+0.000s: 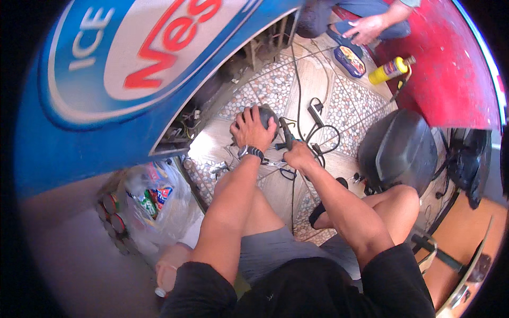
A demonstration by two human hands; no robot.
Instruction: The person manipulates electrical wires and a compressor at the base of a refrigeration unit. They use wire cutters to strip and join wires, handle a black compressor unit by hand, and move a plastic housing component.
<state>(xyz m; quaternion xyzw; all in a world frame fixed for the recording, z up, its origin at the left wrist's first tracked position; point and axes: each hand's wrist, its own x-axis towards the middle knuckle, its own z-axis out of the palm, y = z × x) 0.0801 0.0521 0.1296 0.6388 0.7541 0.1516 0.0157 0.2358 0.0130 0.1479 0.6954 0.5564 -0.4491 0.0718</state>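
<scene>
My left hand (253, 130) lies with spread fingers on top of a black, dome-shaped part (269, 117) that looks like a fridge compressor, on the tiled floor. Just to its right, my right hand (300, 155) is wrapped round a dark green and black hand tool (288, 134). The tool's narrow end points away from me, beside the black part; its exact kind is unclear. Below them on the floor lie pliers (277, 164) with silvery jaws. A black cable (330, 129) loops close to my right hand.
A blue freezer (79, 143) leans over the left side. A person's hand (366, 29) is at the far right, near a yellow gas cylinder (388, 70) against a red panel (450, 63). A black case (400, 151) stands right, a plastic bag of cans (159, 220) left. A power strip (316, 110) lies ahead.
</scene>
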